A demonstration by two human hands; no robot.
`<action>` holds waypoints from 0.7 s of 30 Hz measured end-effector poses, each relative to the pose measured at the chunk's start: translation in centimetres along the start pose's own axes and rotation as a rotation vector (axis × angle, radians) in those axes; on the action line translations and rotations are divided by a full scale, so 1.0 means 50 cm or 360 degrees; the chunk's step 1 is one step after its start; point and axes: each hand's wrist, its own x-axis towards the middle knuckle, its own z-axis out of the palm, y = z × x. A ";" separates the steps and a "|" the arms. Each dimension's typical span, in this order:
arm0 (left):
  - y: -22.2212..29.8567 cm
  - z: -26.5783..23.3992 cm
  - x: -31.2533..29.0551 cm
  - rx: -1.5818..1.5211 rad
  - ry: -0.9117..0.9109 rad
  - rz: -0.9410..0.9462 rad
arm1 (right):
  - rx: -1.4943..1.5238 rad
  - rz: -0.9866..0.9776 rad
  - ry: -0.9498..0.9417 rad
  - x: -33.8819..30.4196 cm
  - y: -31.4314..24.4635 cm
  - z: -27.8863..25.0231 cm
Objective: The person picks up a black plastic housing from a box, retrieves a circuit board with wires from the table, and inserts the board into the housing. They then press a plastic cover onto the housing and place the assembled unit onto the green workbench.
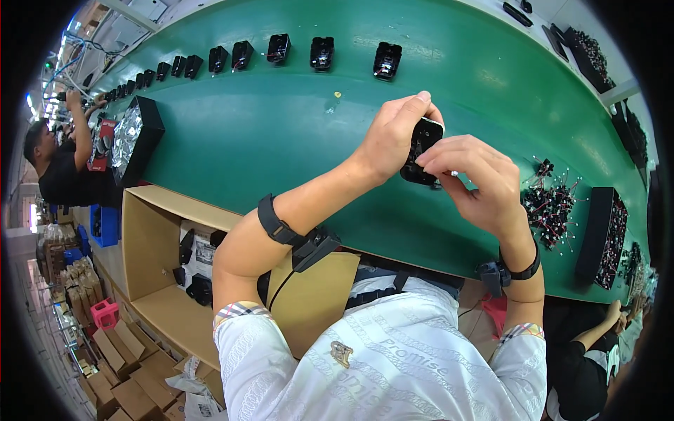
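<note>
Over the green table (pixel 281 133), my left hand (pixel 393 137) grips a black plastic housing (pixel 418 172) by its left side, thumb along the top end. The housing is tilted up, with its hollow inside partly in view. My right hand (pixel 481 172) reaches across from the right, thumb and fingertips pinched together against the housing's open face. Whatever lies between those fingertips is too small to name. To the right of that hand lies a loose pile of small black parts with red wires (pixel 551 210).
Similar black housings (pixel 387 61) form a long row along the far side. A black box of small parts (pixel 602 238) stands at the right. On the left are a foil-lined black box (pixel 144 133), an open carton (pixel 151 238) and a co-worker (pixel 60 161). Another person (pixel 583 365) sits lower right.
</note>
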 end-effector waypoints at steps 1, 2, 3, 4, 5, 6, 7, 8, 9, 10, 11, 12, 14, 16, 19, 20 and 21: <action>0.000 0.000 0.001 -0.0005 -0.0001 -0.0039 | -0.0041 -0.0088 -0.0034 0.001 0.005 -0.002; -0.001 0.000 -0.001 -0.0010 0.0002 -0.0084 | -0.0034 -0.0083 -0.0033 -0.001 0.008 -0.003; -0.001 0.000 -0.001 -0.0007 0.0005 -0.0092 | -0.0024 -0.0059 -0.0050 -0.003 0.010 -0.006; -0.001 -0.001 0.000 -0.0001 -0.0003 -0.0096 | -0.0014 -0.0034 -0.0066 -0.004 0.012 -0.008; -0.002 -0.001 0.003 0.0006 -0.0016 -0.0098 | -0.0010 -0.0029 -0.0061 -0.004 0.012 -0.008; -0.006 -0.001 0.003 0.0009 -0.0019 -0.0105 | -0.0020 -0.0051 -0.0096 -0.004 0.012 -0.008; -0.011 0.000 0.003 0.0097 -0.0008 -0.0075 | -0.0029 -0.0073 -0.0131 -0.005 0.013 -0.007; -0.014 0.002 0.003 0.0184 0.0000 -0.0042 | -0.0029 -0.0067 -0.0124 -0.006 0.015 -0.007; -0.014 0.001 0.003 0.0188 -0.0006 -0.0046 | -0.0029 -0.0054 -0.0127 -0.006 0.018 -0.006; -0.013 -0.002 0.002 0.0191 -0.0006 -0.0090 | -0.0030 -0.0042 -0.0130 -0.007 0.019 -0.004; -0.011 -0.005 0.004 0.0196 -0.0002 -0.0129 | -0.0030 -0.0045 -0.0125 -0.008 0.019 -0.001; -0.012 -0.005 0.007 0.0201 -0.0004 -0.0126 | -0.0032 0.0026 -0.0068 -0.009 0.018 0.003; -0.015 -0.005 0.009 0.0320 0.0025 0.0075 | -0.0031 0.0096 -0.0008 -0.005 0.016 0.002; -0.012 -0.003 0.011 0.0271 0.0045 0.0074 | -0.0181 0.0111 -0.0051 0.005 0.011 -0.010; -0.013 -0.004 0.008 0.0286 0.0073 0.0109 | -0.0209 0.0245 -0.0148 -0.001 0.011 -0.012; -0.016 -0.004 0.007 0.0343 0.0079 0.0144 | -0.0212 0.0249 -0.0143 -0.002 0.011 -0.011; -0.018 -0.005 0.006 0.0344 0.0073 0.0143 | -0.0210 0.0264 -0.0127 -0.003 0.011 -0.008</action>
